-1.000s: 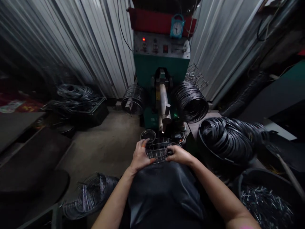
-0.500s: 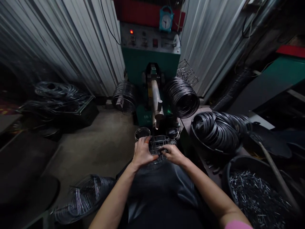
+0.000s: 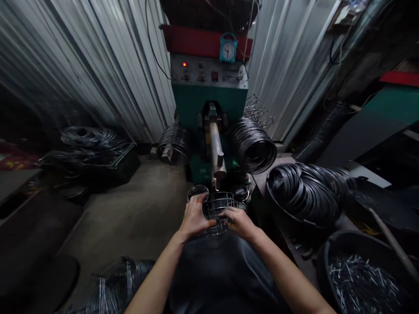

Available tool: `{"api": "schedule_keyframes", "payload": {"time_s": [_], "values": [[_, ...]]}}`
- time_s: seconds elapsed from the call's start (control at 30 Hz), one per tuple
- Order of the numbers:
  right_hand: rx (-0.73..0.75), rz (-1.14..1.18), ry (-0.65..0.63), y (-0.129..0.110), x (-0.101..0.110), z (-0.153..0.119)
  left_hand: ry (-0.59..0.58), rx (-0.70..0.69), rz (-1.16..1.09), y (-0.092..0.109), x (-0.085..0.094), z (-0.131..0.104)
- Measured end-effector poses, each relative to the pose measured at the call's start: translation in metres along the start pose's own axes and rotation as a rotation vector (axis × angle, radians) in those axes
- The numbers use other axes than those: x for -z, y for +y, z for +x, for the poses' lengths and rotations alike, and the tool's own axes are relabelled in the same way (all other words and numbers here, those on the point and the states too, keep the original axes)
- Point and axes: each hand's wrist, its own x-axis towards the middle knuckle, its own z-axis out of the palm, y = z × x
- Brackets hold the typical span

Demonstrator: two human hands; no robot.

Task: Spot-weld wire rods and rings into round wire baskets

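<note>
A round wire basket made of crossing metal wires sits in front of my lap, just below the tip of the green machine's metal arm. My left hand is wrapped around the basket's left side, with orange coverings on the thumb and a finger. On the near right part of the basket, my right hand has its fingers pinched together. Whatever lies between those fingertips is too small and dark to make out. A dark apron covers my lap under the basket.
The green machine stands ahead, with wire-ring bundles on its right and more on its left. At right are a tub of wire rings and a bin of short metal rods. Bundled wire parts lie lower left.
The view has tilted up slightly, so everything sits lower in the picture. Both hands stay on the wire basket in nearly the same pose.
</note>
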Motion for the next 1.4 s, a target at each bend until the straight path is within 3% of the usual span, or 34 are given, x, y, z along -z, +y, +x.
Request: {"api": "schedule_keyframes", "payload": {"time_s": [0.23, 0.43, 0.6, 0.73, 0.87, 1.0, 1.1, 1.27, 1.4], "values": [[-0.010, -0.104, 0.018, 0.007, 0.000, 0.025, -0.008, 0.014, -0.037, -0.016, 0.001, 0.025], [-0.034, -0.085, 0.052, 0.009, 0.002, 0.036, -0.055, 0.066, -0.027, -0.014, 0.003, 0.036], [-0.133, 0.115, 0.288, 0.000, -0.001, 0.025, -0.001, 0.093, 0.010, -0.010, -0.002, 0.035], [-0.496, 0.430, 0.500, 0.003, -0.010, 0.000, 0.036, 0.160, 0.037, -0.012, -0.003, 0.046], [-0.819, 0.761, 0.441, 0.027, -0.041, -0.050, 0.000, 0.184, 0.037, -0.014, 0.000, 0.057], [-0.759, 0.473, 0.594, 0.048, -0.080, -0.107, -0.006, 0.193, 0.051, -0.017, 0.000, 0.059], [-0.737, 0.403, 0.669, 0.055, -0.093, -0.123, -0.043, 0.162, 0.018, -0.023, -0.001, 0.064], [-0.942, 0.955, 0.864, 0.063, -0.077, -0.107, -0.039, 0.180, 0.009, -0.027, -0.002, 0.076], [-1.015, 1.302, 0.877, 0.065, -0.061, -0.104, -0.023, 0.185, 0.045, -0.021, -0.001, 0.083]]}}
